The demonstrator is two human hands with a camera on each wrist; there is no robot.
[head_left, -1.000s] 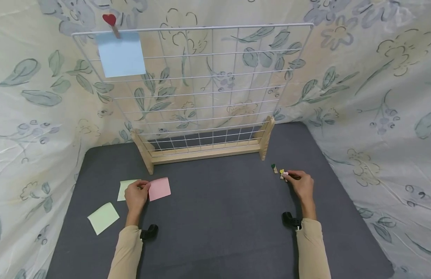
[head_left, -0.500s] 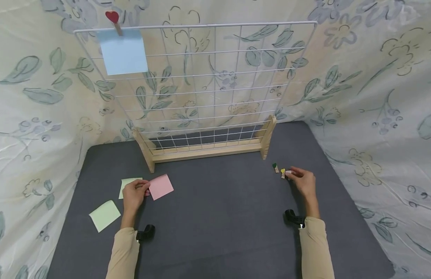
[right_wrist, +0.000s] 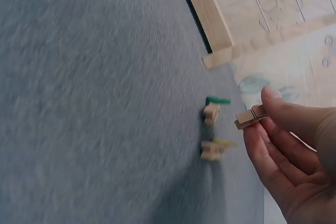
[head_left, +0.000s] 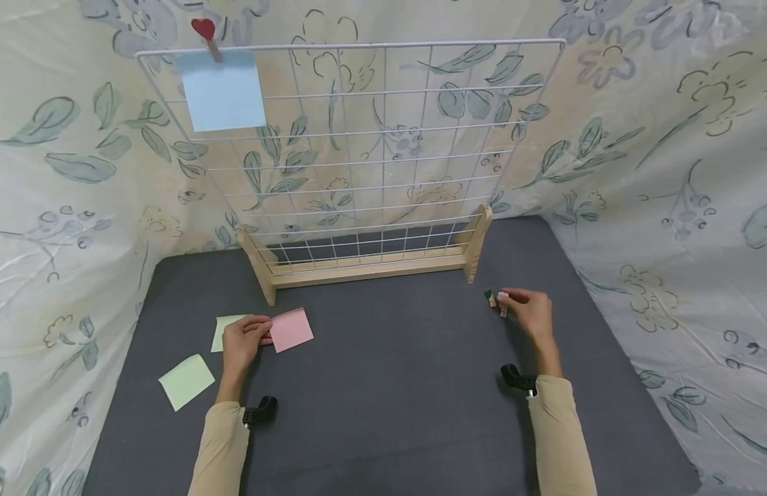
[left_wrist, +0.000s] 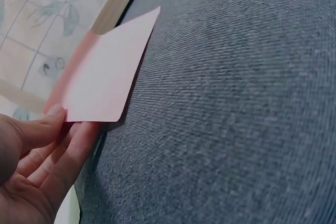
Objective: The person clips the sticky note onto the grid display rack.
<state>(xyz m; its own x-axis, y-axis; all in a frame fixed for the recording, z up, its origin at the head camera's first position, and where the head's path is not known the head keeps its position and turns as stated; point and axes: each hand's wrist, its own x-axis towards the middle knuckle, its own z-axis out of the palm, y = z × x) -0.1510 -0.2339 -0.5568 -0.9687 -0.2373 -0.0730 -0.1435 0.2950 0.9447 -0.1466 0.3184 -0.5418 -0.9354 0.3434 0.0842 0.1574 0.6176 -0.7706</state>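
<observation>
A pink sticky note [head_left: 291,331] is pinched at its left edge by my left hand [head_left: 242,348]; in the left wrist view the pink note [left_wrist: 102,80] tilts up off the dark cloth, thumb on top and fingers beneath. My right hand [head_left: 530,317] pinches a small wooden clothespin [right_wrist: 251,117] between thumb and fingers, above the table. Below it lie two more clothespins: one with a green top [right_wrist: 212,111] and one with a yellow top [right_wrist: 213,149]. A green note [head_left: 222,333] lies partly hidden behind my left hand, and a second green note [head_left: 187,382] lies nearer me.
A white wire grid [head_left: 383,131] stands in a wooden base [head_left: 367,269] at the back of the dark table [head_left: 383,399]. A red heart clothespin [head_left: 205,30] holds a blue note [head_left: 224,93] at its upper left. Floral cloth hangs behind and beside.
My right hand has lifted the clothespin off the table and moved slightly left and away from me. My left hand has raised the pink note and shifted it slightly right and away from me.
</observation>
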